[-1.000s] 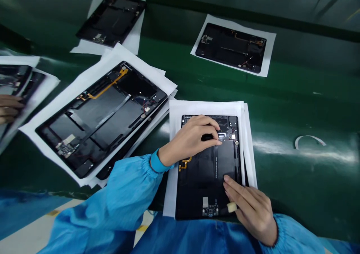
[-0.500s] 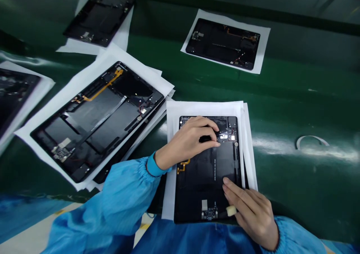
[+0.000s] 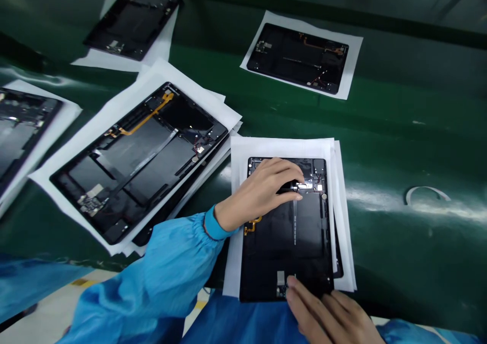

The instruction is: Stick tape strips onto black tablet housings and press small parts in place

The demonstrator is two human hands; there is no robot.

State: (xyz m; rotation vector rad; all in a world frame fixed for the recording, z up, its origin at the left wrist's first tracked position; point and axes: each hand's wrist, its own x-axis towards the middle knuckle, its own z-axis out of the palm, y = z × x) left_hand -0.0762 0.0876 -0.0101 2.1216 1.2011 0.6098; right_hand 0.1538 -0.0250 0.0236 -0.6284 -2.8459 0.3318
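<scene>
A black tablet housing (image 3: 281, 252) lies on white sheets (image 3: 235, 263) in front of me, parts facing up. My left hand (image 3: 266, 189) arches over its upper part, thumb and index finger apart near a small silver connector area (image 3: 303, 186); nothing shows between the fingertips. At the lower edge, my right hand (image 3: 323, 311) has its fingertips on or just above the small circuit board (image 3: 281, 288), fingers extended. A pale flat cable (image 3: 294, 222) runs down the housing's middle, and an orange flex cable (image 3: 253, 225) sits near its left edge.
To the left, a larger-looking housing (image 3: 137, 166) rests on stacked white sheets. Other housings lie at the far left (image 3: 19, 131), the back left (image 3: 133, 24) and the back (image 3: 297, 60). A curved white strip (image 3: 426, 189) is on the green table (image 3: 399, 131) at right.
My right hand has moved down and left to the circuit board, and the pale yellow piece beside it is no longer visible. My left hand keeps nearly the same place over the housing.
</scene>
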